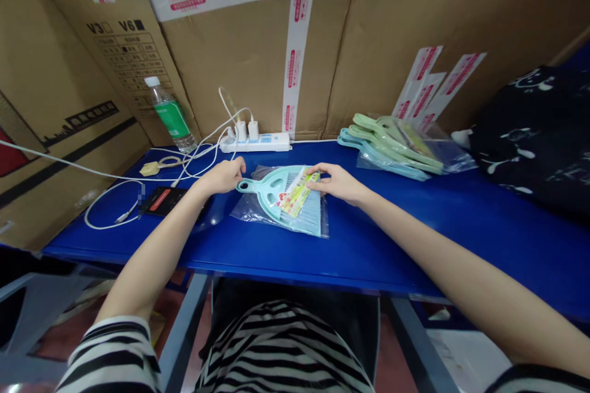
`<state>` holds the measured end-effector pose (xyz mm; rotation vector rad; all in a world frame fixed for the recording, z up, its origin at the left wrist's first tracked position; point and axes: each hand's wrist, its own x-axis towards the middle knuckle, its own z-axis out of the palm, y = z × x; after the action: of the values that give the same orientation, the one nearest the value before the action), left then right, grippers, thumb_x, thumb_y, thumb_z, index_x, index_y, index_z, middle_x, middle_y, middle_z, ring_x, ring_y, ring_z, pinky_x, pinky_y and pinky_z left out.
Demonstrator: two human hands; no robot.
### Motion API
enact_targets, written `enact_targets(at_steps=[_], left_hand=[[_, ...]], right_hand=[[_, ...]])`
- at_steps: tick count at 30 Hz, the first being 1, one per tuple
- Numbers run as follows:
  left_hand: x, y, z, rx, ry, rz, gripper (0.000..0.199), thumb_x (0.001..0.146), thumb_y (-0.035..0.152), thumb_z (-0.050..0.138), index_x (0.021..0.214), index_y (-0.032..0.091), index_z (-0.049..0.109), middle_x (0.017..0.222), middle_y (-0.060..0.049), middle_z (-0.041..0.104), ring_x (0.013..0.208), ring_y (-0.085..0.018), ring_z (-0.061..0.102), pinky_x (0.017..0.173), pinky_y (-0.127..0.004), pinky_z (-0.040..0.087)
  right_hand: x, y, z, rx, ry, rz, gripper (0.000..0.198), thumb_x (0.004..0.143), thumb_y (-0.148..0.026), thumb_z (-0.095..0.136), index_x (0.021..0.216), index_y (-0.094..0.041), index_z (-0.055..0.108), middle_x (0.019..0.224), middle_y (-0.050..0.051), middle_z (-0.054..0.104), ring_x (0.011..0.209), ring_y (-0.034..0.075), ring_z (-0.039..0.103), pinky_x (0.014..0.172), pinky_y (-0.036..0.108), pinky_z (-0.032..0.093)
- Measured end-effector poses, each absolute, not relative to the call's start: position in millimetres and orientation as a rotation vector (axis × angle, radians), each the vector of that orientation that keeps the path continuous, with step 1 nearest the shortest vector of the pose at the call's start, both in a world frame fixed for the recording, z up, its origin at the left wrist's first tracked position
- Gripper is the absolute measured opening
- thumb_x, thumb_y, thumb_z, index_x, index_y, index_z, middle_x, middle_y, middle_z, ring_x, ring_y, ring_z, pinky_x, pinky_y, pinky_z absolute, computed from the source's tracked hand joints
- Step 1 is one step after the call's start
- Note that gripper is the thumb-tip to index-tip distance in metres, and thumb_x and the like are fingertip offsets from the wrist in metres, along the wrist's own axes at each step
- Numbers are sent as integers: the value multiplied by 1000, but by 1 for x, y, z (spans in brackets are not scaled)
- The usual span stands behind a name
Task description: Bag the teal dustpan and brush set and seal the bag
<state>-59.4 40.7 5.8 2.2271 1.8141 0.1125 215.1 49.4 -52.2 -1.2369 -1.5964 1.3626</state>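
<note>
A light-blue dustpan and brush set (270, 195) lies flat on the blue table inside a clear plastic bag (249, 212), its handle pointing left and its bristles right. A yellow-green printed label card (295, 198) sits across the set. My left hand (222, 177) is closed at the bag's left edge, beside the handle's ring end; its fingertips are partly hidden. At the upper right of the set, my right hand (338, 183) pinches the label card's upper end between thumb and fingers.
Several bagged green and blue dustpan sets (391, 144) are stacked at the right, near a dark patterned bag (534, 141). A power strip (258, 142), white cables, a black device (163, 200) and a water bottle (171, 115) stand at the left. Cardboard (249, 55) walls the back.
</note>
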Motion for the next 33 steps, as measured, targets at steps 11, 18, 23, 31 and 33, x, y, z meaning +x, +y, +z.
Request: enact_targets(at_steps=[11, 18, 23, 31, 33], left_hand=[[-59, 40, 6, 2231, 1793, 93, 21, 79, 7, 46, 95, 19, 53, 65, 2, 62, 55, -15, 57, 58, -25, 39], [-62, 43, 3, 2286, 1763, 95, 23, 78, 8, 46, 96, 20, 54, 67, 2, 65, 59, -16, 59, 62, -26, 41], [-61, 42, 4, 2315, 1784, 88, 22, 78, 9, 47, 95, 20, 55, 72, 1, 66, 66, -17, 62, 63, -25, 42], [-62, 42, 4, 2333, 1765, 100, 20, 78, 11, 47, 94, 21, 54, 73, 0, 67, 67, -18, 62, 63, -26, 42], [-63, 43, 3, 2338, 1761, 98, 21, 78, 10, 47, 94, 20, 54, 72, 0, 66, 66, -18, 61, 63, -26, 42]], right_hand=[[223, 52, -51, -1150, -1708, 1434, 23, 75, -10, 72, 95, -19, 75, 102, 6, 71, 76, 14, 64, 64, 26, 59], [224, 52, -49, -1095, -1660, 1493, 18, 79, -12, 66, 93, -22, 70, 105, 5, 65, 81, 14, 63, 62, 23, 59], [221, 52, -50, -1179, -1616, 1402, 13, 80, -12, 65, 89, -21, 66, 96, 4, 62, 73, 12, 60, 56, 22, 56], [218, 50, -48, -1163, -1633, 1417, 12, 79, -13, 66, 88, -20, 65, 86, 3, 63, 63, 10, 56, 51, 22, 54], [219, 51, -48, -1168, -1592, 1421, 12, 79, -12, 65, 87, -21, 63, 92, 3, 60, 68, 11, 58, 53, 23, 55]])
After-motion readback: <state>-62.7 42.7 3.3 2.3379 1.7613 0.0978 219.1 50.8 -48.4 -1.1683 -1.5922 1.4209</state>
